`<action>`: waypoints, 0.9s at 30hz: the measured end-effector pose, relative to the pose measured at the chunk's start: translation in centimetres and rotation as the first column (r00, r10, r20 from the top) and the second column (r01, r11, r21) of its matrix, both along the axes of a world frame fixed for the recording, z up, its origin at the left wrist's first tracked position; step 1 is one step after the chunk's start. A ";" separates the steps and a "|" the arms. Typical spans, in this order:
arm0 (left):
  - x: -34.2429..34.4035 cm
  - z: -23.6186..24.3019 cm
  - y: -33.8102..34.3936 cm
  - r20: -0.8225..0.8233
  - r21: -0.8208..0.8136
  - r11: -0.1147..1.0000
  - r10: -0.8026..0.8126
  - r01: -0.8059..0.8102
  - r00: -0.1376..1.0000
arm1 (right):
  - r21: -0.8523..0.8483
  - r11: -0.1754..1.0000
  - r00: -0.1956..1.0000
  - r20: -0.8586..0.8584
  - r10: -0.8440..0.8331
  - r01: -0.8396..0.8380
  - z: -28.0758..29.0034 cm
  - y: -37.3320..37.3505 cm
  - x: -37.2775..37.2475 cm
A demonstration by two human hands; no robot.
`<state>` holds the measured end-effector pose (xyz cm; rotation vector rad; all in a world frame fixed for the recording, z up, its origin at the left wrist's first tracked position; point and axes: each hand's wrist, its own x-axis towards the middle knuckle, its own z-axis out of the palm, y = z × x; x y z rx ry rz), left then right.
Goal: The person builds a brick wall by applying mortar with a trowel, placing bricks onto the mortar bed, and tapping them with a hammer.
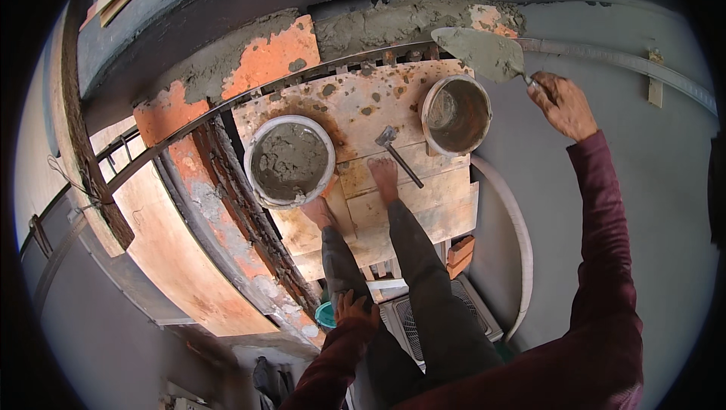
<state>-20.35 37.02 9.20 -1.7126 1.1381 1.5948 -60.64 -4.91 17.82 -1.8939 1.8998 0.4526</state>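
My right hand is closed round the handle of a pointed trowel. Grey mortar coats the blade, which is against or just over the right end of a ledge of wet mortar. Orange brick surface shows through the mortar further left. My left hand rests on my left leg with its fingers spread, holding nothing. By my left foot stands a bucket of grey mortar. A second bucket, smeared inside and holding little, is nearer the trowel.
My bare feet stand on stained wooden boards, with a hammer beside them. Below the boards are a fan unit and bricks. A wooden post rises at left; a pale hose runs along the right wall.
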 end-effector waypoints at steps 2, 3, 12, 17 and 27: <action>0.9 0.0 0.2 -0.016 -0.009 1.000 -0.012 0.011 1.000 | 0.085 0.991 0.990 0.110 0.091 -0.100 0.7 4.4 2.6; 1.3 0.1 -0.2 -0.025 -0.003 1.000 -0.014 0.014 1.000 | 0.112 0.982 0.975 0.177 0.133 -0.154 -0.2 6.3 4.8; 4.8 -0.5 2.1 -0.045 -0.071 0.997 0.021 -0.024 0.999 | 0.257 0.810 0.848 0.106 0.519 -0.528 -22.5 12.2 27.8; 4.8 -0.8 4.0 -0.074 -0.037 0.996 0.074 -0.077 0.994 | 0.328 0.749 0.772 -0.084 0.630 -0.576 -25.0 11.9 34.5; 5.1 -0.9 5.0 -0.088 -0.105 0.970 0.209 -0.218 0.974 | 0.450 0.653 0.788 0.251 0.562 -0.609 -32.5 15.0 37.2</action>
